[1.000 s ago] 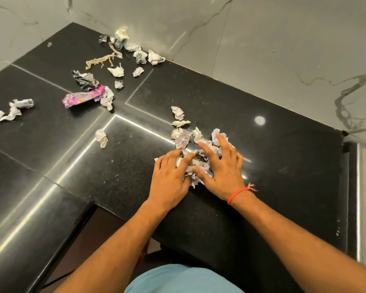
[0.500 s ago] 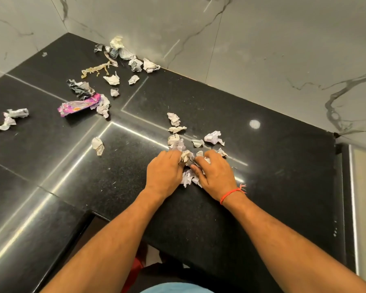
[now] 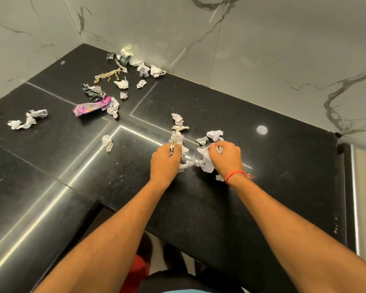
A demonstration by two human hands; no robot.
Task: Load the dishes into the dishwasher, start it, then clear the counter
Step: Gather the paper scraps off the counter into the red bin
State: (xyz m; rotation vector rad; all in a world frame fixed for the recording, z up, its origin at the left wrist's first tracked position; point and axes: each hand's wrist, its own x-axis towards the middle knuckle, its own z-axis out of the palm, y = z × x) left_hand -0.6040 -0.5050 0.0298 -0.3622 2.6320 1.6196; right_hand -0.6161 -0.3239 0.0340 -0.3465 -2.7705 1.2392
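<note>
Gathering crumpled paper, a person is leaning over a glossy black counter (image 3: 230, 208) that is meeting a grey marbled wall (image 3: 262, 60) at the back. The left hand (image 3: 164, 162) is curling closed around a bunch of white scraps (image 3: 176, 141), with more paper poking out above the knuckles. The right hand (image 3: 227, 158), wearing a red thread bracelet (image 3: 235, 175) at the wrist, is closing around its own wad of white paper (image 3: 205, 160), which is hanging out below the fingers. Both hands are sitting side by side near the middle of the counter, a small gap showing between them, and a few loose scraps (image 3: 188, 163) are lying in that gap.

Just beyond the hands, toward the wall, more crumpled pieces (image 3: 177, 119) are lying in a short line, and another ball (image 3: 215, 134) is resting just above the right hand. Further left from the hands, a purple foil wrapper (image 3: 91, 106) is lying flat, touching a white wad. Behind the wrapper, in the counter's far corner against the wall, a scatter of white and grey paper (image 3: 133, 60) is piling up beside a twisted tan strip (image 3: 107, 75). A single scrap (image 3: 107, 142) is lying alone between the wrapper and the left hand. At the counter's left edge, two more white pieces (image 3: 28, 119) are lying together.
</note>
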